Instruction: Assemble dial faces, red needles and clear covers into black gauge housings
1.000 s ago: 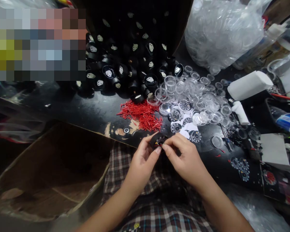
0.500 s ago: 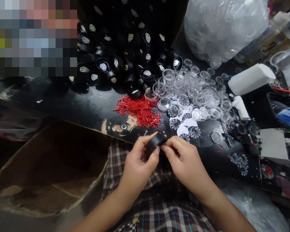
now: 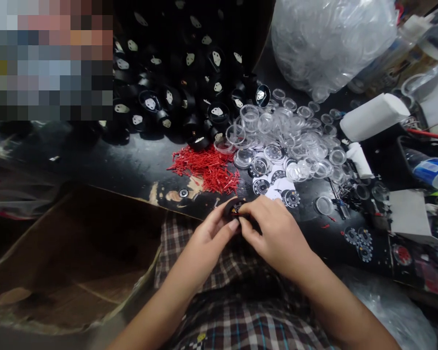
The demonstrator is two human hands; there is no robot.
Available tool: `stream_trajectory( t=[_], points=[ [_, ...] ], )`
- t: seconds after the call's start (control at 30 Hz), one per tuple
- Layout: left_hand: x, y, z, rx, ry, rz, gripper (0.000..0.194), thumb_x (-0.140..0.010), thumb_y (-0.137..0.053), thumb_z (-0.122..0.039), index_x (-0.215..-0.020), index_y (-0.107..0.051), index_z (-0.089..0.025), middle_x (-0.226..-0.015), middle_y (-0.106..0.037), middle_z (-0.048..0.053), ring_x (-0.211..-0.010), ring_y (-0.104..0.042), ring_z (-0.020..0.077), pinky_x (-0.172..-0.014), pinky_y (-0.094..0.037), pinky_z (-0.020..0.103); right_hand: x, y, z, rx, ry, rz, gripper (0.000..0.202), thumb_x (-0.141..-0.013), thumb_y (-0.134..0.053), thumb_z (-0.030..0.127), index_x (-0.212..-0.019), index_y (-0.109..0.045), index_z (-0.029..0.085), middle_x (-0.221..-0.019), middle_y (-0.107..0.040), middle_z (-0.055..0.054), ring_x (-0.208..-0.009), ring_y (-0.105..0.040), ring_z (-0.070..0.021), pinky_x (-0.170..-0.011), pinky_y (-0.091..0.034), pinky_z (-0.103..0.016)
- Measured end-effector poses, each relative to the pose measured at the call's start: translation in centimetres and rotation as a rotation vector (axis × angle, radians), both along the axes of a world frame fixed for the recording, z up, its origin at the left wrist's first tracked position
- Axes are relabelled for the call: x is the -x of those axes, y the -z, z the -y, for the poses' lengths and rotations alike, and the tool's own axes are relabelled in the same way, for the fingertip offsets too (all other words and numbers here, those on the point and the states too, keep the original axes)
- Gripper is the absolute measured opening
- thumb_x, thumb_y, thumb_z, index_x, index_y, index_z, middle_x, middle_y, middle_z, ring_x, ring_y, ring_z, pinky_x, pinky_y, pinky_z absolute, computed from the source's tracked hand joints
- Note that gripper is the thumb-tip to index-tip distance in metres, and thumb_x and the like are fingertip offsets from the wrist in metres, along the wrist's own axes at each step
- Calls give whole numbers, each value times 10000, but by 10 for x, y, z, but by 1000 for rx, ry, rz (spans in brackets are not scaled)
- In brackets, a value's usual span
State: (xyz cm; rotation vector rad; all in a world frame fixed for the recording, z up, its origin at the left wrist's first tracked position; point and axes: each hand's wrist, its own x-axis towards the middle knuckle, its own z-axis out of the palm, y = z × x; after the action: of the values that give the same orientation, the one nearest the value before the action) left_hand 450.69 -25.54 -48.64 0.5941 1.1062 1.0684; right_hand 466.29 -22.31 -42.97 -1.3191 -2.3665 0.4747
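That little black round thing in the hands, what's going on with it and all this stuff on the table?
A person seated at the dark table holds a small black round housing between both hands: the left hand grips it from the side, and the right hand has its fingers on the dial face. Just beyond lie a pile of red pointers, printed dial discs, clear plastic lenses and a heap of black housings. An open cardboard box sits at the left.

Single head camera looks down, close, onto a dim, perhaps black worktable [image 3: 131, 165].
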Motion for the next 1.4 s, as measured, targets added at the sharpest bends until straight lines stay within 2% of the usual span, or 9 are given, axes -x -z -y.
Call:
stream_trajectory(
  t=[0.17,0.33,0.43,0.57,0.7,0.83,1.0,1.23,1.4],
  points=[
    [-10,-9,2,199,-119,63,381,-692,-808,-471,-1024,-764,-289,-1131,-743,47,-1109,-668,276,-850,-597,306,10,2,0,-51,-23,132,163,-920,-437,173,-858,-588,174,-825,-649,-61,-797,-577,-200,-759,-379,-345],
    [-25,-2,3,231,-156,80,388,-712,-791,-470,-1051,-751,-286,-1155,-735,49,-1119,-664,280,-815,-617,283,2,-2,0,186,138,13,82,-908,-533,199,-851,-591,193,-812,-674,2,-750,-603,-145,-732,-416,-286],
    [-26,10,3,124,-91,35,435,-752,-772,-436,-1161,-710,-301,-1325,-653,31,-1258,-574,280,-903,-595,293,-42,-1,2,311,208,-147,91,-924,-578,263,-881,-648,222,-875,-711,25,-787,-641,-122,-740,-462,-247],
    [-27,15,2,127,-116,107,422,-788,-741,-438,-1153,-708,-228,-1247,-694,69,-1132,-652,271,-903,-605,360,-122,11,0,181,714,119,315,-904,-578,239,-1213,-621,195,-1258,-650,-107,-1143,-608,-263,-962,-454,-433],
    [-36,13,1,162,-102,173,459,-753,-778,-423,-1150,-704,-205,-1249,-691,80,-1107,-657,256,-889,-607,347,-162,22,-3,220,731,278,442,-868,-601,212,-1306,-583,160,-1302,-589,-147,-1143,-605,-310,-998,-433,-514],
    [-43,9,-1,198,-58,224,451,-758,-777,-418,-1140,-700,-191,-1177,-719,94,-1030,-687,238,-892,-598,350,-141,19,-2,231,710,-58,287,-867,-591,228,-1126,-694,162,-1039,-641,-90,-804,-654,-190,-799,-531,-373],
    [-43,1,-4,211,101,339,389,-840,-681,-475,-1118,-711,-205,-1111,-737,91,-965,-705,220,-867,-589,344,-67,14,8,407,327,-487,279,-943,-529,259,-1169,-690,234,-898,-631,-20,-655,-593,-109,-708,-538,-294],
    [-36,8,-5,15,73,61,448,-810,-721,-416,-1220,-650,-250,-1329,-643,62,-1190,-615,249,-905,-568,330,-23,17,10,205,180,-363,287,-967,-510,240,-1209,-665,240,-1216,-521,-89,-902,-600,-140,-827,-515,-315],
    [-33,2,2,-135,160,-39,376,-821,-703,-330,-1177,-660,-217,-1234,-702,44,-1174,-631,210,-1028,-490,316,-14,8,3,144,310,-281,318,-1005,-436,393,-806,-580,192,-763,-570,-8,-723,-545,-143,-689,-411,-288]
  ],
)
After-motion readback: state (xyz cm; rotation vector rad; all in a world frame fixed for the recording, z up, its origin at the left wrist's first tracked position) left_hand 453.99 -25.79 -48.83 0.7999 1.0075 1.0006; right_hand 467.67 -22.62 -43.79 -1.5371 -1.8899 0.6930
